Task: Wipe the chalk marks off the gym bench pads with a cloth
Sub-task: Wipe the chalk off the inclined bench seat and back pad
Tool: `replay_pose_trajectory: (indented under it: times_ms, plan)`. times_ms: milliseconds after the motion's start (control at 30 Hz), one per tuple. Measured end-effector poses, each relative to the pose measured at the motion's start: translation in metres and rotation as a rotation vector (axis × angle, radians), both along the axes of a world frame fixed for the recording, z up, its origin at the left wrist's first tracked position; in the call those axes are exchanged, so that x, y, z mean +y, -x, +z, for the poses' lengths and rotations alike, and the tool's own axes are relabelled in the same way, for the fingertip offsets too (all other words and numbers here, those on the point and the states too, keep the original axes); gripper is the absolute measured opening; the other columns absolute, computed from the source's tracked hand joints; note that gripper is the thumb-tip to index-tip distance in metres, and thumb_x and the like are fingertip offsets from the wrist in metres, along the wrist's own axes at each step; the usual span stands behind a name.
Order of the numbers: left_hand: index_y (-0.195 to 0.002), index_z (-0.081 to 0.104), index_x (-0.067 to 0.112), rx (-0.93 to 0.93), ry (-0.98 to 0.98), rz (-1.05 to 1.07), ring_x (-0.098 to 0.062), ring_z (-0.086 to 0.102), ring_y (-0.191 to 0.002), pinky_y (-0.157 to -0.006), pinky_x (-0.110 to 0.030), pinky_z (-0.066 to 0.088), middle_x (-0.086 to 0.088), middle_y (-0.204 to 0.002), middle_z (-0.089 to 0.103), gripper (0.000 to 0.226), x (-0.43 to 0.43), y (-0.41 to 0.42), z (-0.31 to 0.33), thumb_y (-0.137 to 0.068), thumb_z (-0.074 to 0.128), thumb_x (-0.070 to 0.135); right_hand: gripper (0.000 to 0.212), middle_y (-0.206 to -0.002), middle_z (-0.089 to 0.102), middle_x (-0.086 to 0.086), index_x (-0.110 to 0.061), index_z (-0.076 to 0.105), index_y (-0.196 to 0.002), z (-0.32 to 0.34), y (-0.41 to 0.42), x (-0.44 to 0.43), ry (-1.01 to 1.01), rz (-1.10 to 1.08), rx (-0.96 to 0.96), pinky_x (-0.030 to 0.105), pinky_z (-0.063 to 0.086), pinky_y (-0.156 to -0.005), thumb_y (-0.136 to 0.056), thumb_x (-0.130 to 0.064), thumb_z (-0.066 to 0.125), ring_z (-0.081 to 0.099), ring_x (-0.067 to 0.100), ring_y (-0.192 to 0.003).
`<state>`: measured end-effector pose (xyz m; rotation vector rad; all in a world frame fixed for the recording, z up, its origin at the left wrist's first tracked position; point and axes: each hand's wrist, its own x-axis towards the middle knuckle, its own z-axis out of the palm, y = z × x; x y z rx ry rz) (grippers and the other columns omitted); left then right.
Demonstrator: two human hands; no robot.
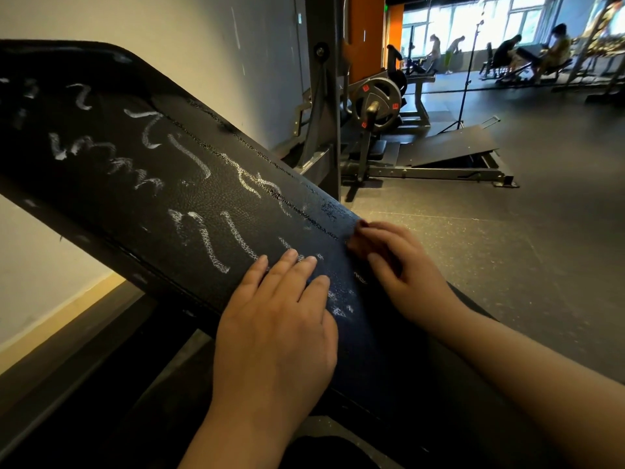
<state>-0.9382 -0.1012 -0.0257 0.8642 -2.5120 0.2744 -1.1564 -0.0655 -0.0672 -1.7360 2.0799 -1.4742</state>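
Note:
A black padded bench backrest (209, 198) slopes from the upper left down to the lower right and carries white chalk squiggles (199, 231) over most of its length. My left hand (280, 319) lies flat on the lower part of the pad, fingers straight, with faint smeared chalk beside the fingertips. At the pad's right edge, my right hand (402, 269) has its fingers curled over a small dark reddish cloth (358, 240). Most of that cloth is hidden under the fingers.
A plate-loaded machine (375, 103) with a sloped footplate (453, 147) stands behind the bench on the dark rubber floor. A pale wall (203, 45) runs along the left. Several people sit on benches by the far windows (507, 55).

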Motion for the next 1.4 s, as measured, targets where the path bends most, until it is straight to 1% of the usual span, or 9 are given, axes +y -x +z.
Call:
replay_pose_trajectory:
  times_ms: [100, 233, 400, 600, 767, 1000, 1167, 1300, 1400]
  plan:
    - [-0.116, 0.074, 0.019, 0.008, 0.005, 0.002, -0.019, 0.054, -0.132, -0.111, -0.048, 0.040, -0.002, -0.133, 0.065, 0.048, 0.001, -0.001, 0.000, -0.088, 0.036, 0.031, 0.042, -0.134, 0.046, -0.015, -0.028, 0.056, -0.137, 0.000, -0.012, -0.009, 0.036, -0.129, -0.051, 0.038, 0.036, -0.115, -0.097, -0.014, 0.058, 0.041, 0.007, -0.128]
    - [-0.116, 0.074, 0.018, 0.013, -0.002, 0.000, -0.019, 0.053, -0.133, -0.111, -0.048, 0.040, -0.002, -0.133, 0.065, 0.048, 0.001, -0.001, -0.001, -0.089, 0.036, 0.031, 0.044, -0.134, 0.046, -0.021, -0.032, 0.057, -0.138, 0.003, -0.030, 0.015, 0.032, 0.104, 0.120, 0.021, 0.035, -0.110, -0.096, -0.021, 0.058, 0.040, 0.003, -0.131]
    - [-0.117, 0.073, 0.018, 0.007, -0.002, 0.001, -0.019, 0.054, -0.132, -0.110, -0.049, 0.042, -0.002, -0.133, 0.065, 0.049, 0.001, -0.001, -0.001, -0.089, 0.036, 0.032, 0.048, -0.142, 0.043, -0.018, -0.030, 0.048, -0.145, 0.004, 0.009, -0.007, -0.055, -0.084, -0.019, 0.040, 0.035, -0.118, -0.100, -0.015, 0.054, 0.037, 0.002, -0.131]
    - [-0.117, 0.074, 0.018, -0.003, -0.003, 0.013, -0.018, 0.054, -0.132, -0.111, -0.047, 0.041, -0.001, -0.134, 0.065, 0.050, 0.002, -0.001, 0.000, -0.089, 0.035, 0.032, 0.048, -0.132, 0.042, -0.025, -0.036, 0.052, -0.141, 0.000, -0.033, 0.022, -0.005, 0.085, 0.072, 0.013, 0.034, -0.108, -0.098, -0.017, 0.057, 0.038, -0.005, -0.128]
    - [-0.119, 0.073, 0.018, -0.015, -0.012, 0.016, -0.018, 0.053, -0.133, -0.111, -0.049, 0.041, -0.001, -0.135, 0.064, 0.052, 0.003, 0.000, 0.001, -0.089, 0.034, 0.033, 0.046, -0.140, 0.047, -0.015, -0.025, 0.052, -0.143, 0.004, -0.002, -0.002, -0.017, -0.022, 0.040, 0.030, 0.035, -0.117, -0.099, -0.012, 0.055, 0.041, -0.001, -0.130]
    - [-0.119, 0.073, 0.016, 0.004, -0.012, 0.025, -0.019, 0.053, -0.133, -0.109, -0.050, 0.042, -0.002, -0.135, 0.063, 0.051, 0.006, 0.001, -0.003, -0.090, 0.034, 0.033, 0.048, -0.124, 0.038, -0.035, -0.035, 0.051, -0.140, -0.001, -0.024, 0.023, -0.030, 0.017, 0.123, -0.002, 0.028, -0.100, -0.097, -0.016, 0.060, 0.034, -0.018, -0.123]
    - [-0.120, 0.073, 0.016, 0.003, -0.017, 0.034, -0.020, 0.052, -0.134, -0.110, -0.051, 0.041, -0.003, -0.136, 0.063, 0.052, 0.006, 0.003, -0.002, -0.090, 0.033, 0.033, 0.042, -0.126, 0.042, -0.016, -0.021, 0.058, -0.138, 0.014, -0.011, -0.007, -0.028, -0.040, 0.133, -0.006, 0.029, -0.093, -0.098, -0.010, 0.059, 0.036, -0.026, -0.111]
    - [-0.123, 0.071, 0.017, -0.014, -0.016, 0.020, -0.019, 0.050, -0.136, -0.112, -0.049, 0.038, -0.002, -0.138, 0.061, 0.051, 0.007, 0.000, -0.003, -0.092, 0.034, 0.033, 0.042, -0.123, 0.039, -0.016, -0.027, 0.057, -0.139, 0.009, -0.022, 0.010, -0.052, -0.072, 0.174, 0.008, 0.034, -0.099, -0.097, -0.022, 0.060, 0.036, -0.004, -0.115]
    - [-0.121, 0.072, 0.017, 0.010, -0.019, 0.024, -0.019, 0.051, -0.135, -0.111, -0.049, 0.039, -0.002, -0.137, 0.062, 0.052, 0.007, 0.000, -0.003, -0.091, 0.034, 0.033, 0.043, -0.116, 0.036, -0.020, -0.032, 0.057, -0.138, 0.006, -0.026, 0.027, -0.105, -0.038, 0.238, 0.004, 0.033, -0.089, -0.095, -0.030, 0.060, 0.034, -0.005, -0.108]
